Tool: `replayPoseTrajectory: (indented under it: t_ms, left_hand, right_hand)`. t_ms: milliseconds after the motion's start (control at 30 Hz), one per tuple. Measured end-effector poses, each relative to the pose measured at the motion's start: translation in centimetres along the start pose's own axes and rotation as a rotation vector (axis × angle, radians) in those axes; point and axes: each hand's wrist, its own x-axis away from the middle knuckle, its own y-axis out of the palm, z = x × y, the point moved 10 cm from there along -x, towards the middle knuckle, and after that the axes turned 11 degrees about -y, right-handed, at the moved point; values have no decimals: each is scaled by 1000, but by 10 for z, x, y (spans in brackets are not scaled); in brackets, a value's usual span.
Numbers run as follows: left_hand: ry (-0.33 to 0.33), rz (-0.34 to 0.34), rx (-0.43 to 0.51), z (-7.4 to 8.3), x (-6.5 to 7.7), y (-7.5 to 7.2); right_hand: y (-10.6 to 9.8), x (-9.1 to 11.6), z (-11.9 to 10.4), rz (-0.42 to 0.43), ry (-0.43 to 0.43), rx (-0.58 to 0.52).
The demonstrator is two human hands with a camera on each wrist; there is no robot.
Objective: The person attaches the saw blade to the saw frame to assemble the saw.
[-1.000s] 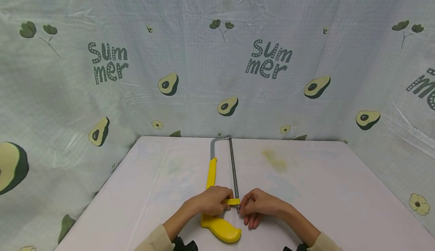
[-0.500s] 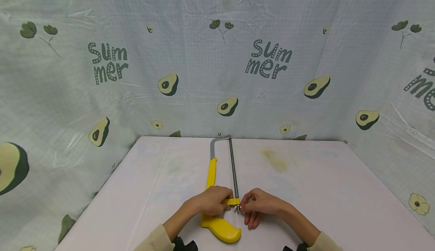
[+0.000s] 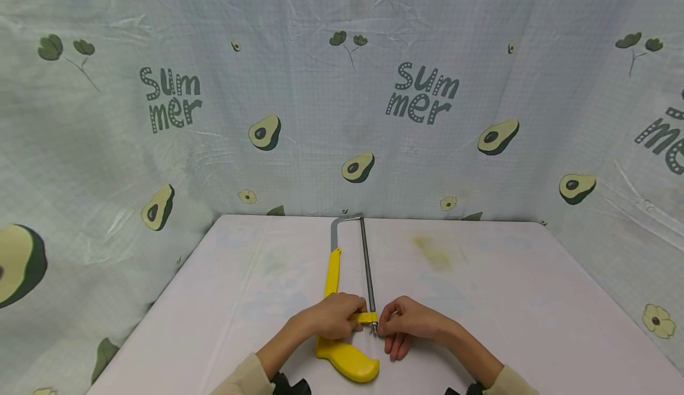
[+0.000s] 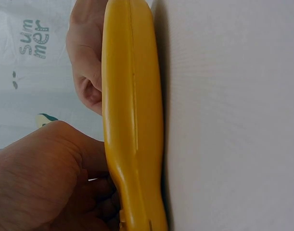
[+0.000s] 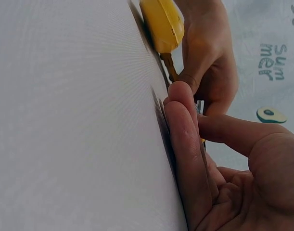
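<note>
A hacksaw (image 3: 332, 273) lies on the table, its yellow handle (image 3: 350, 362) toward me and its grey metal bow at the far end. A long grey blade (image 3: 367, 264) runs along its right side to a yellow end piece (image 3: 366, 318). My left hand (image 3: 335, 316) grips the saw's frame beside that piece. At the blade's near end sits a small metal wing nut (image 3: 374, 329), which my right hand (image 3: 408, 326) pinches between thumb and forefinger. In the left wrist view the handle (image 4: 134, 96) covers part of both hands. Fingers mostly hide the nut in the right wrist view.
The white table (image 3: 481, 282) stretches out around the saw, with a yellowish stain right of the blade. Behind and at both sides hangs a pale sheet (image 3: 310, 86) printed with avocados and lettering.
The wing nut has turned: its wings showed spread half a second ago and look narrower now. Right fingertips shifted slightly. The left hand and the hacksaw have stayed in place.
</note>
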Motion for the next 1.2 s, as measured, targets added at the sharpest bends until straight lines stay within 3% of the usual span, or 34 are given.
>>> replayPoseTrajectory:
  t_ms: [600,967,1200]
  left_hand:
    - [-5,-9,5,0,0,-2]
    - [43,38,2,7,5,-12]
    - [56,72,-47,10,5,-17]
  right_hand:
    - [0,-1,2,11,24,23]
    - [-1,-2,2,23,20,29]
    - [-2,-2,2,28,16,30]
